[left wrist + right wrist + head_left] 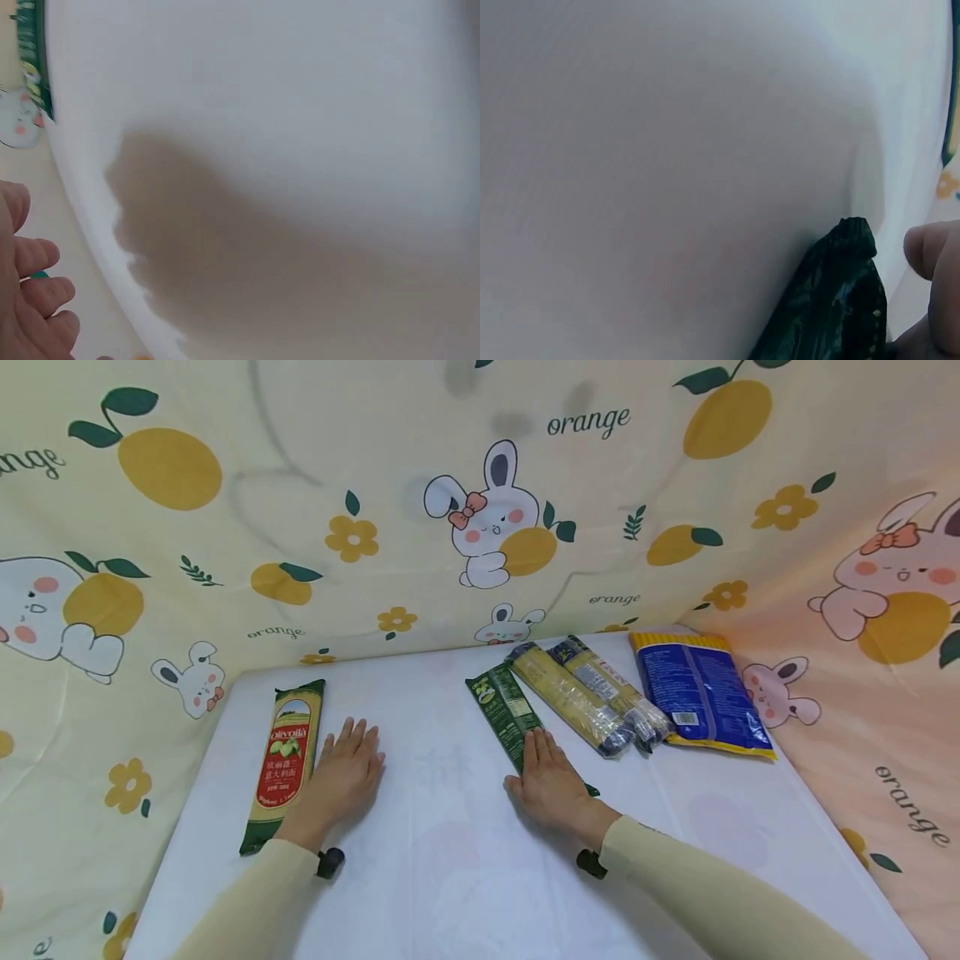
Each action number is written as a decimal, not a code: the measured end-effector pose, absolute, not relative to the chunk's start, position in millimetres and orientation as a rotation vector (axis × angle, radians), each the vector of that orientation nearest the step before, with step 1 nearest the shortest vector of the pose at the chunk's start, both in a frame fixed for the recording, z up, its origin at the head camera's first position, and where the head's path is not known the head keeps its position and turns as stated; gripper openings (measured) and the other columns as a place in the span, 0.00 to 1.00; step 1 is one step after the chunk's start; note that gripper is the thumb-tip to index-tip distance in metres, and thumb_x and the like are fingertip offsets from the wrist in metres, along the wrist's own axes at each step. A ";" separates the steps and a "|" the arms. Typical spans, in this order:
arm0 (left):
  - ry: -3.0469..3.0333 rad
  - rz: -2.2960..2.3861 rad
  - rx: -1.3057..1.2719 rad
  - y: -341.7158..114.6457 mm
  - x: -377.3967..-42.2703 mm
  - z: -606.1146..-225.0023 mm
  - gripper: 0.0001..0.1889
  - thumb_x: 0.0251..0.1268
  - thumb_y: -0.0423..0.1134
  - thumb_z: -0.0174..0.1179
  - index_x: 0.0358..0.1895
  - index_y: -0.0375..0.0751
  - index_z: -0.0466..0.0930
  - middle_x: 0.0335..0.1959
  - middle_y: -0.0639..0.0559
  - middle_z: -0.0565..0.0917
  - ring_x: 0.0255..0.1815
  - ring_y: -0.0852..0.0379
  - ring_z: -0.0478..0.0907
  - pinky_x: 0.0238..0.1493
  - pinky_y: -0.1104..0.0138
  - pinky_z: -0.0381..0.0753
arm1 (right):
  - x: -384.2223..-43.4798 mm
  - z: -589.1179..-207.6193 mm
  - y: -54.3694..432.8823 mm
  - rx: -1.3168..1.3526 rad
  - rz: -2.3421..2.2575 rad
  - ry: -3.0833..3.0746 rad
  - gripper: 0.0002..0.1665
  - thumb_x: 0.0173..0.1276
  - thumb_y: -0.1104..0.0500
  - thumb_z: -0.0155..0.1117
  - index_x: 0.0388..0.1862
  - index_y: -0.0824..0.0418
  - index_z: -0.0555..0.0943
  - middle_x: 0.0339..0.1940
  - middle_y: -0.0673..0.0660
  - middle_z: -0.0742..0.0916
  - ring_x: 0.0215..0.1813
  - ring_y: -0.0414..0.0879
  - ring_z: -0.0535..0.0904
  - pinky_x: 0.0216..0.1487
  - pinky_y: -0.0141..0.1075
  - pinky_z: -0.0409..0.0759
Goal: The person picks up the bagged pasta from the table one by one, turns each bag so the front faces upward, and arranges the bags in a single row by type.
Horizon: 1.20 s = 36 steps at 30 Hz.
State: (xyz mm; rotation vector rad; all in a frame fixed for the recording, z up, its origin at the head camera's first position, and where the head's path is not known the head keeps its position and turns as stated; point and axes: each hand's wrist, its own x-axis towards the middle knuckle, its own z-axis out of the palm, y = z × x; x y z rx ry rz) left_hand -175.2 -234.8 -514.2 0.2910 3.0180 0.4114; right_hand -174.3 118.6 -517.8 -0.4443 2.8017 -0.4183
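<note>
On the left of the white table lies a pasta packet (283,756) with a red oval label and dark green ends. My left hand (345,781) is just right of it, fingers straight and pointing away, overlapping its edge in the head view. Toward the right, my right hand (555,785) lies with straight fingers over the lower part of a dark green pasta packet (504,710), which slants across the table. The packet's end (832,300) shows beside the thumb (928,247) in the right wrist view. In the left wrist view, the left fingers (49,296) hold nothing.
Two yellowish see-through pasta packets (566,697) (611,685) lie side by side right of the green one. Past them, a blue bag (697,689) with yellow ends rests at the back right corner. A printed cloth (405,527) hangs behind and beside the table.
</note>
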 end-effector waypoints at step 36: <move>3.175 0.190 0.583 -115.2 -268.8 -518.6 0.20 0.86 0.46 0.51 0.67 0.39 0.79 0.63 0.38 0.79 0.65 0.37 0.76 0.64 0.41 0.78 | -142.9 -519.7 130.2 -1.020 -0.108 3.210 0.37 0.69 0.30 0.67 0.51 0.63 0.82 0.50 0.60 0.85 0.54 0.59 0.81 0.57 0.57 0.80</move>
